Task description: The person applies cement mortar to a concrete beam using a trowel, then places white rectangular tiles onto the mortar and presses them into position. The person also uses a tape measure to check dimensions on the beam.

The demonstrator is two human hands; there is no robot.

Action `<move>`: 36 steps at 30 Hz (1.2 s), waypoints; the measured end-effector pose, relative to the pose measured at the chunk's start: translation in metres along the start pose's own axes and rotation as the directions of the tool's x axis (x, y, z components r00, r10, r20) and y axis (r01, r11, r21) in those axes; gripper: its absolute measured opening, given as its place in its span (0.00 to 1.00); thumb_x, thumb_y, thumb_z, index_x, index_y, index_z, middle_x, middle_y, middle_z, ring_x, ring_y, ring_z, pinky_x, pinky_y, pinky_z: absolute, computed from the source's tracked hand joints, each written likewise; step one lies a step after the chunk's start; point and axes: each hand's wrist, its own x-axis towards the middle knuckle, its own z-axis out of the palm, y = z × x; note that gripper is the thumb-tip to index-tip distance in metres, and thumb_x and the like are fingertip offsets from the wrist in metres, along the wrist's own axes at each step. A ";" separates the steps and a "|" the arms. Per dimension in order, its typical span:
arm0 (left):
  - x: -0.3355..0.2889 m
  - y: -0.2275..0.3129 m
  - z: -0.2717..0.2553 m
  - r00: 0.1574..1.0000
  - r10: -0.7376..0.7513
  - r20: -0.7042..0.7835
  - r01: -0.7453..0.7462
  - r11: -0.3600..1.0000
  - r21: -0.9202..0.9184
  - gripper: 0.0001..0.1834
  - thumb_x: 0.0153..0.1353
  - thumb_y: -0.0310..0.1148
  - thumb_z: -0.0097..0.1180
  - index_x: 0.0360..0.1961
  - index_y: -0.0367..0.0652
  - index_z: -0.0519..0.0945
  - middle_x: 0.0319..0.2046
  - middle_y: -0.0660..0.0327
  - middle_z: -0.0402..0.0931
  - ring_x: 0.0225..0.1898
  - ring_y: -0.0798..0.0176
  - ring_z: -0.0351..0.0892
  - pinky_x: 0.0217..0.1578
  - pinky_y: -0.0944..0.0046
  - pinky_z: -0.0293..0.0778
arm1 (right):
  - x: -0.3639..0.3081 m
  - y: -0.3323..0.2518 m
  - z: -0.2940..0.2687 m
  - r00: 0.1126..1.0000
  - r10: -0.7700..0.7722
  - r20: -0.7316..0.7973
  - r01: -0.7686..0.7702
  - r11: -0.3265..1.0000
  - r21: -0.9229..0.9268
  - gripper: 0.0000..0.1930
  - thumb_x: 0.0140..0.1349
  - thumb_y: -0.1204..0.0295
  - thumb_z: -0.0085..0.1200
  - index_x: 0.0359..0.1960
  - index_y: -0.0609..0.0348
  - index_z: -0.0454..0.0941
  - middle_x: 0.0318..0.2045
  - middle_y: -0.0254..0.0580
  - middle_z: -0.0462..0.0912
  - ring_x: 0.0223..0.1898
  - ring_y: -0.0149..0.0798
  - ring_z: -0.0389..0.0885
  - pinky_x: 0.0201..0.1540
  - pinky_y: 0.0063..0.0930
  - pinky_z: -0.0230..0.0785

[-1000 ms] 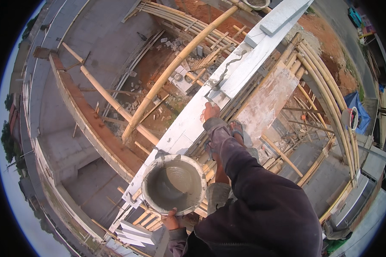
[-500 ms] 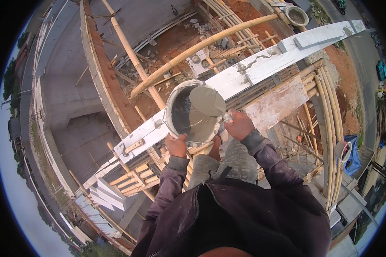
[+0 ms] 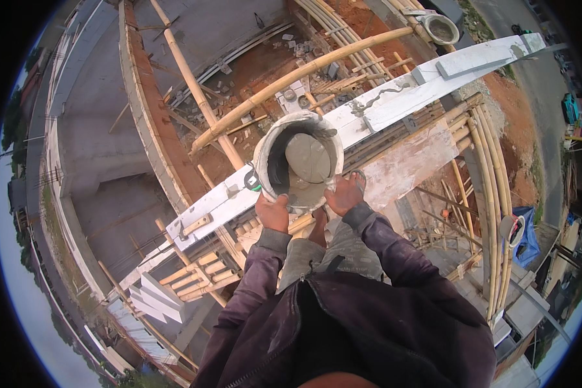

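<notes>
A pale, mortar-smeared bucket point(image 3: 260, 155) rests at the white block wall point(image 3: 394, 103), its mouth tilted toward me. Wet grey mortar point(image 3: 304, 193) lies inside. On the mortar sits a rounded, mortar-coated trowel blade point(image 3: 308, 158); its handle is hard to make out. My left hand point(image 3: 273, 212) is closed on the near-left rim of the bucket. At the near-right rim, my right hand point(image 3: 346, 195) is closed on the bucket too. A small green and black object point(image 3: 252, 181) shows beside the bucket's left side.
Bamboo poles point(image 3: 304, 74) cross beyond the wall, above a lower floor with rubble. Another bucket point(image 3: 441, 30) stands at the far right. A stained board point(image 3: 410, 158) lies right of my hands. White blocks point(image 3: 156, 299) are stacked at the lower left. My bare foot is below the bucket.
My right hand has let go of the trowel and moved down-left to the bucket's rim. The trowel now lies in the bucket. The bucket has turned and shifted slightly.
</notes>
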 end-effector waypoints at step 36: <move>-0.123 -0.031 -0.193 0.766 -0.454 -0.455 0.490 0.871 -0.045 0.22 0.45 0.18 0.55 0.46 0.32 0.77 0.39 0.57 0.79 0.38 0.59 0.80 0.45 0.60 0.77 | 0.142 -0.043 0.226 0.828 0.388 0.405 -0.341 -0.227 0.912 0.11 0.59 0.66 0.51 0.33 0.64 0.69 0.15 0.45 0.71 0.12 0.42 0.71 0.14 0.39 0.65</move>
